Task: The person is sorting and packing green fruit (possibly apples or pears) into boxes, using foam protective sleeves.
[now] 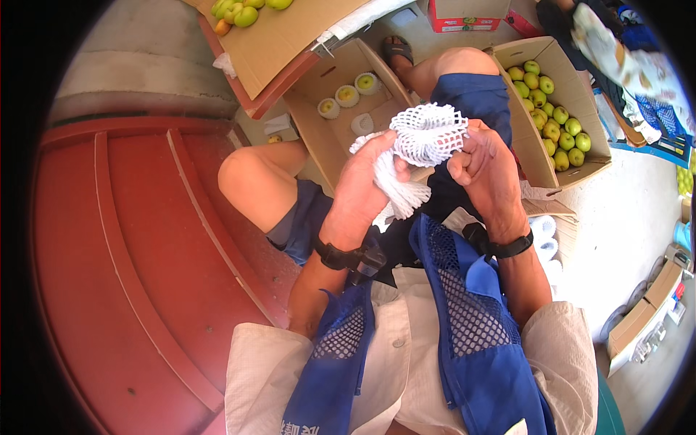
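Note:
Both hands are raised before my chest with white foam fruit nets between them. My left hand (364, 179) grips a bunched foam net (401, 187) that hangs below its thumb. An opened, stretched foam net (428, 135) spans from the left thumb to the fingers of my right hand (486, 168), which pinch its right edge. Beyond them stands a cardboard box (310, 136) holding several netted apples (347, 96) in a row and a white foam net (362, 124) near them. To the right, another cardboard box (522, 141) holds many loose green-yellow apples (550, 130).
A cardboard-topped table (272, 60) with green fruit (246, 16) is at the upper left, above a red panel (136, 244). More foam nets (545, 239) lie in a box by my right forearm. Another person (625, 49) is at the upper right.

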Available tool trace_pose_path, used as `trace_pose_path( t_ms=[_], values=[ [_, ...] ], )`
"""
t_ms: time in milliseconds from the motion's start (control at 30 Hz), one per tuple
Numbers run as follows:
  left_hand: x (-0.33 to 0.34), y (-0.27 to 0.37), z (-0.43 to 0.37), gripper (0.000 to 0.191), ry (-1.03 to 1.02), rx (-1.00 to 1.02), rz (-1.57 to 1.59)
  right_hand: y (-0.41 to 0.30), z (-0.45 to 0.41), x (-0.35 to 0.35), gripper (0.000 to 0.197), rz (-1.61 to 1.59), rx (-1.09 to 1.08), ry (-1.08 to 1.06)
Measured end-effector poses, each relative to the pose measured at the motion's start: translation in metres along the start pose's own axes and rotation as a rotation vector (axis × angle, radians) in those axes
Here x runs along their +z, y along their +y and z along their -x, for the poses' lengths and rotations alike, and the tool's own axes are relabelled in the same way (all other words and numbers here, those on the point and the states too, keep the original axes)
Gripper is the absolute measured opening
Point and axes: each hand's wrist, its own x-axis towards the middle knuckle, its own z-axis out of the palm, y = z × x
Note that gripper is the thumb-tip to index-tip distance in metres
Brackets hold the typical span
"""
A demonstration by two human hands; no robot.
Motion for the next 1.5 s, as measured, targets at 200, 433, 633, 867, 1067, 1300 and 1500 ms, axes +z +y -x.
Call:
trace_pose_path(
  t_ms=[200,433,633,867,1067,1300,1500],
  values=[
    [0.01,-0.004,0.007,0.016,-0.053,0.161,-0.12,-0.004,0.007,0.015,0.029,0.185,-0.006,0.004],
    [0.024,-0.01,0.025,0.017,-0.102,0.334,-0.526,-0.002,0.006,0.014,0.023,0.419,-0.007,0.034],
    [0.005,-0.011,0.01,0.019,-0.017,0.16,-0.292,-0.002,0.005,0.015,0.011,0.241,-0.114,0.068],
    [0.01,-0.001,0.018,0.025,0.097,0.356,-0.632,-0.004,0.013,0.018,0.009,0.734,-0.23,0.147],
    [0.025,0.002,0.023,0.024,0.072,0.687,-1.013,0.002,0.016,0.027,0.029,1.115,-0.554,0.085],
    [0.028,0.001,0.017,0.013,0.106,0.65,-0.97,0.003,0.017,0.021,0.026,1.136,-0.567,-0.036],
    [0.017,0.024,0.016,0.017,0.075,0.217,-0.37,-0.004,0.016,0.011,0.011,0.582,-0.322,-0.021]
  ],
)
